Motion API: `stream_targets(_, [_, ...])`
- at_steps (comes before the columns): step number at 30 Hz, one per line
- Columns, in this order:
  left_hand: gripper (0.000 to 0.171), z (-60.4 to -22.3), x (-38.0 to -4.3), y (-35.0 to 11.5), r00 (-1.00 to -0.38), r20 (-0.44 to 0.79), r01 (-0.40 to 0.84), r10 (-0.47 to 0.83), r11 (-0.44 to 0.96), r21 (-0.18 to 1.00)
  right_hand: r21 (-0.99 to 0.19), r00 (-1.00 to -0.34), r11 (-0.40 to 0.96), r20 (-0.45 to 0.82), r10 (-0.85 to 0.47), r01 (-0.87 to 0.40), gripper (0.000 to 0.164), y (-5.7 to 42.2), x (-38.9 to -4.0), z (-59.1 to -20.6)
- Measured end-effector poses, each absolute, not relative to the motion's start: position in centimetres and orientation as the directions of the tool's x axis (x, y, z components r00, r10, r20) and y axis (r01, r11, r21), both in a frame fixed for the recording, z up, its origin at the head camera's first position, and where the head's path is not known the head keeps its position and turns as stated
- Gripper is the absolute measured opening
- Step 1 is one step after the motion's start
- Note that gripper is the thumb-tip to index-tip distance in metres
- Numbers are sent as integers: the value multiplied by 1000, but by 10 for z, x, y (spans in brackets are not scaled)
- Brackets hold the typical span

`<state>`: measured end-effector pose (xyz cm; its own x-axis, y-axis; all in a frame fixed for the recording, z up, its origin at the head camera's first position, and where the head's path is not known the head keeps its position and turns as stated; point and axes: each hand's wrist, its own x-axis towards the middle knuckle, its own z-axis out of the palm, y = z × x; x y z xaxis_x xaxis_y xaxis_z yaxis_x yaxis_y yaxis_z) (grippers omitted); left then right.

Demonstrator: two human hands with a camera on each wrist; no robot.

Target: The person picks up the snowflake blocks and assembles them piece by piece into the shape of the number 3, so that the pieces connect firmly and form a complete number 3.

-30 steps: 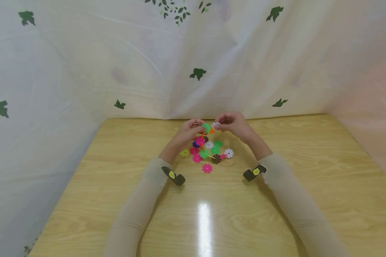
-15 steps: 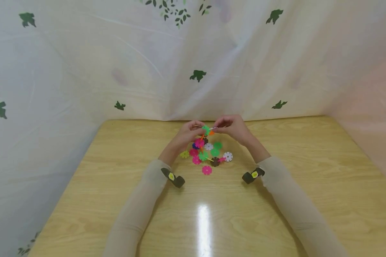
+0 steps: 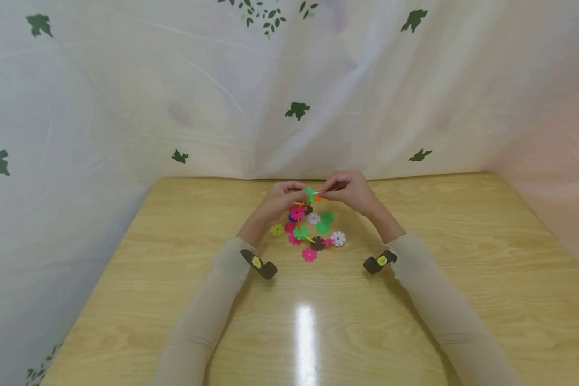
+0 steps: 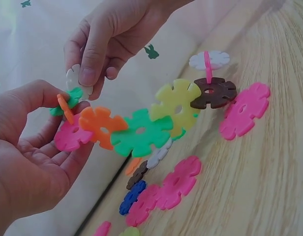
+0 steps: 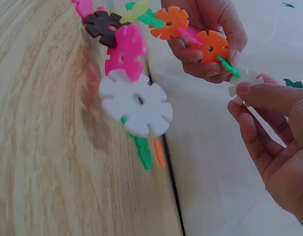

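My left hand (image 3: 281,201) pinches the end of a chain of slotted flower-shaped plastic discs, at a green disc (image 4: 68,102) and an orange disc (image 4: 66,109). A pink disc (image 4: 72,136) of the chain lies against its fingers. From there the chain runs through another orange disc (image 4: 103,129), a green one (image 4: 144,135), a yellow one (image 4: 177,103) and a brown one (image 4: 215,93) to a pink and a white disc (image 5: 136,105). Between thumb and fingers my right hand (image 3: 351,192) pinches a white disc (image 5: 249,76), its edge right at the green disc's rim.
Loose discs lie on the wooden table (image 3: 366,321) beneath the chain: pink (image 3: 309,254), yellow-green (image 3: 277,229), white (image 3: 313,218), green (image 3: 324,225), blue (image 4: 132,197) and others. A patterned cloth (image 3: 212,107) hangs behind the table's far edge.
My right hand has moved slightly left, bringing the white disc, now turned edge-on, up to the green disc. The chain's hanging part has swung a little to the left.
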<state>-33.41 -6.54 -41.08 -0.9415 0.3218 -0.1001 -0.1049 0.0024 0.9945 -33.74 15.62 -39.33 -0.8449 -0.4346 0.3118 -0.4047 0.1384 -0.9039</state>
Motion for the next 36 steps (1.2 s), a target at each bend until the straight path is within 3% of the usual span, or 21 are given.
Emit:
stream_targets(10, [20, -406, -331, -61, -951, -75, -82, 301, -12, 997, -890, -820, 114, 349, -453, -442, 4, 161, -339, -393])
stream_targets(23, [21, -407, -326, -55, -961, -41, -75, 274, -115, 990, -877, -843, 168, 357, -403, -451, 4, 156, -335, -395])
stream_targets(30, [17, -413, -331, -59, -956, -73, -86, 284, -32, 996, -863, -854, 264, 297, -426, -432, 8, 153, -337, -394])
stream_targets(36, [13, -415, -333, -61, -951, -86, -94, 296, -15, 995, -840, -827, 306, 261, -498, -449, 14, 154, -339, -389])
